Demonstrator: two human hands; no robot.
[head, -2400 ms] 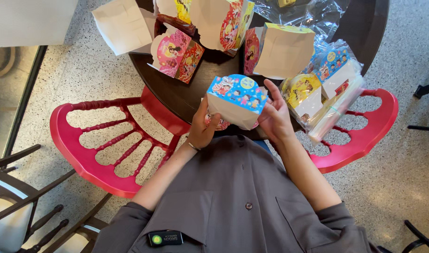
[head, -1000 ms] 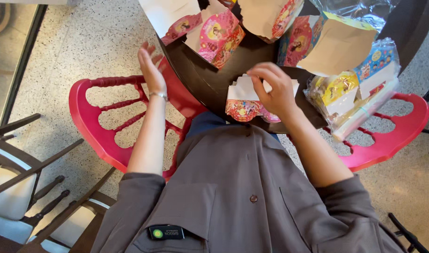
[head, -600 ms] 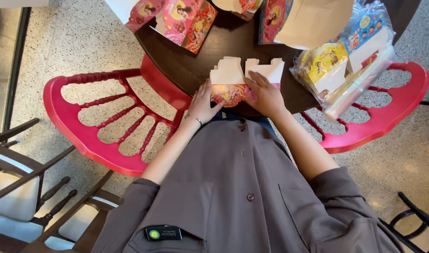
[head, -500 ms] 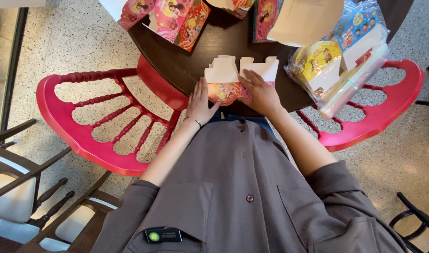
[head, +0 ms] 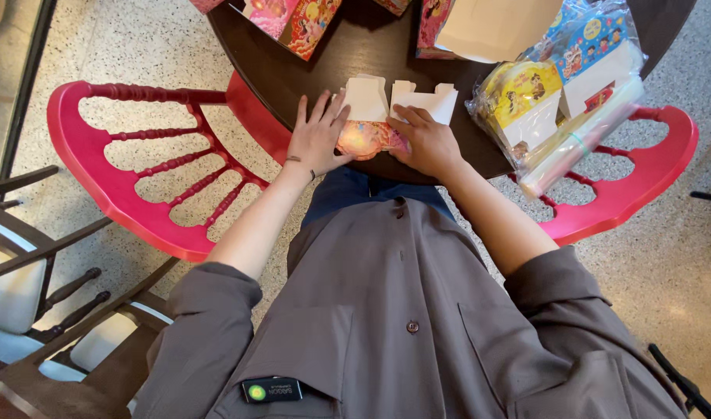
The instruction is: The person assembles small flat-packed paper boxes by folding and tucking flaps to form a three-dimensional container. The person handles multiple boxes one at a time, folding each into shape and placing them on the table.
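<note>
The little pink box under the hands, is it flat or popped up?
Flat: the pink box lies pressed on the table under both hands, white flaps spread out.

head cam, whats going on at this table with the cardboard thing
A person presses a flattened cardboard box, orange-pink print with white flaps, onto the edge of a dark round table. The left hand and right hand lie flat on it, one each side. Folded colourful boxes and bagged flat ones lie beyond; red chairs flank the table.

Dark brown table [head: 371, 54], pink-and-orange printed flat carton [head: 369, 138] with white flaps, bright red chairs [head: 130, 194] left and right, yellow and blue cartoon-patterned packs [head: 561, 85] right, grey shirt [head: 402, 310], speckled beige floor [head: 123, 39]
</note>
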